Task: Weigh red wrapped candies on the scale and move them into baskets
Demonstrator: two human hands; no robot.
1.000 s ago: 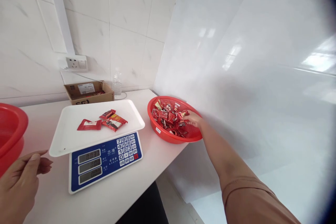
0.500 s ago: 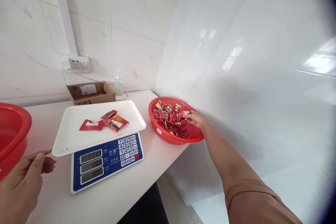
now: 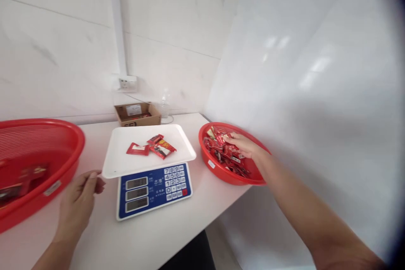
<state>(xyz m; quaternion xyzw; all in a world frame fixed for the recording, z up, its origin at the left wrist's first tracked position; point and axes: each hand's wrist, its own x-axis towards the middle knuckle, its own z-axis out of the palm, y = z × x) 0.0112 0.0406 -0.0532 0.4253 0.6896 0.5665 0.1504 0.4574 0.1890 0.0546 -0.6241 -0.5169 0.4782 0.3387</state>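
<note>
My right hand reaches into a red basket full of small red snack packets, fingers curled over the pile; whether they grip a packet I cannot make out. My left hand rests on the white counter beside the left corner of the scale's white tray, fingers loosely bent, holding nothing. Three red packets lie on that tray. The blue scale faces me with its keypad and displays.
A large red basket with a few packets stands at the left edge. A cardboard box and a clear bottle sit at the back by the tiled wall. A white panel wall rises on the right.
The view swung left and back, bringing the left red basket into sight. My right hand stays in the right basket; my left hand stays by the tray corner.
</note>
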